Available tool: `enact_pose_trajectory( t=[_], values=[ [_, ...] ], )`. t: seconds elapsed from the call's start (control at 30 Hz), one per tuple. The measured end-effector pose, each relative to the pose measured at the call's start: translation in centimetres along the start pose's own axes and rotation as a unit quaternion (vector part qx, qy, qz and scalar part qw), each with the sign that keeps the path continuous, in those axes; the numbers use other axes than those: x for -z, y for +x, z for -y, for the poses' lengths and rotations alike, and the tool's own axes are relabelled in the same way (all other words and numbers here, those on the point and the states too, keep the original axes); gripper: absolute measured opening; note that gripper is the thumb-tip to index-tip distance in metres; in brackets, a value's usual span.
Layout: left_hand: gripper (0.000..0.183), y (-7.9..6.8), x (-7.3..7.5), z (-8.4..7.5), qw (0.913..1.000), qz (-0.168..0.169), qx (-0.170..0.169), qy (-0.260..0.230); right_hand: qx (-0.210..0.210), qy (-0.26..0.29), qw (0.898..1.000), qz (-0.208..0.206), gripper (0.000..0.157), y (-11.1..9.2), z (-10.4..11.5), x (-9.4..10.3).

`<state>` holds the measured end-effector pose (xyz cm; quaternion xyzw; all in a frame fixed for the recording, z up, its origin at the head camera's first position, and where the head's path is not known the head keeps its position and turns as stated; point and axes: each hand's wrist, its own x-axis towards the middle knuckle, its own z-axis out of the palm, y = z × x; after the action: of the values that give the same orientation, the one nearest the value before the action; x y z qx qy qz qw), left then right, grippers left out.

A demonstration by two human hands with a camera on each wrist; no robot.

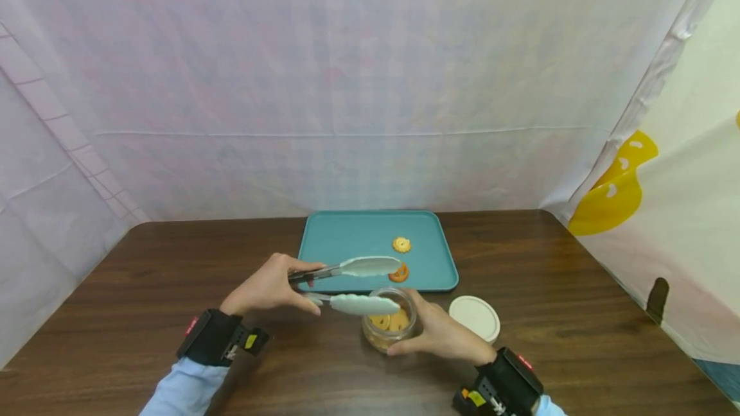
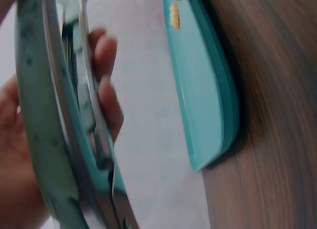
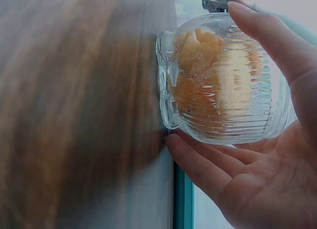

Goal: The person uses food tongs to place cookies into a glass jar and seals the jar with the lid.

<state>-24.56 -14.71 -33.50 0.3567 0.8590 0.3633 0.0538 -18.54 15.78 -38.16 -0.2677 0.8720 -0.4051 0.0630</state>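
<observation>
Tongs (image 1: pixel 370 266), one pair, metal with pale green heads and dark grips. Held in the left hand (image 1: pixel 272 284), fingers curled round the grips, thumb on the nearer arm; the two arms stand spread apart. In the head view the nearer head overlaps the mouth of the jar and the farther one overlaps the tray; contact with either cannot be told.

Jar (image 1: pixel 381 342), one, clear ribbed glass, open-topped. Upright on the bench, in front of the tray's near edge. Right hand (image 1: pixel 436 332) wrapped about its side, fingers and thumb clamped on the glass.

Biscuits (image 1: pixel 399 321), several, golden, inside the jar; exact count cannot be told.

Tray (image 1: pixel 347 236), one, teal, rectangular, rounded corners, raised rim. Lies flat toward the far edge of the bench.

Round biscuit (image 1: pixel 401 244), one, pale yellow, scalloped edge. On the right half of the tray.

Pretzel-shaped biscuit (image 1: pixel 400 273), one, orange-brown. On the tray, nearer the front than the round one; partly covered by the farther tong head in the head view.

Lid (image 1: pixel 475 318), one, white, round. Flat on the bench, right of the jar, just beside the right wrist.

Bench (image 1: pixel 578 313), one, dark brown wood grain.

Wrist straps, two, black, one per arm; light blue sleeves (image 1: pixel 187 387).

Cloth backdrop (image 1: pixel 347 82), pale, behind the bench; yellow printed figure (image 1: pixel 609 204) on the right-hand side cloth.
</observation>
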Motion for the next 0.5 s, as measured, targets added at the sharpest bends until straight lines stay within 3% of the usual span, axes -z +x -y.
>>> enact_pose_trajectory(
  t=[0.23,0.5],
  values=[
    [0.072,1.3,-0.7,0.0,0.9931,-0.100,0.046,0.042,0.003,0.010,1.000,0.001,0.090,0.0,0.0,0.0],
    [0.071,3.4,-2.1,0.3,0.9861,-0.117,0.089,0.078,0.000,0.020,1.000,0.003,0.090,0.0,0.1,0.1]
  ],
)
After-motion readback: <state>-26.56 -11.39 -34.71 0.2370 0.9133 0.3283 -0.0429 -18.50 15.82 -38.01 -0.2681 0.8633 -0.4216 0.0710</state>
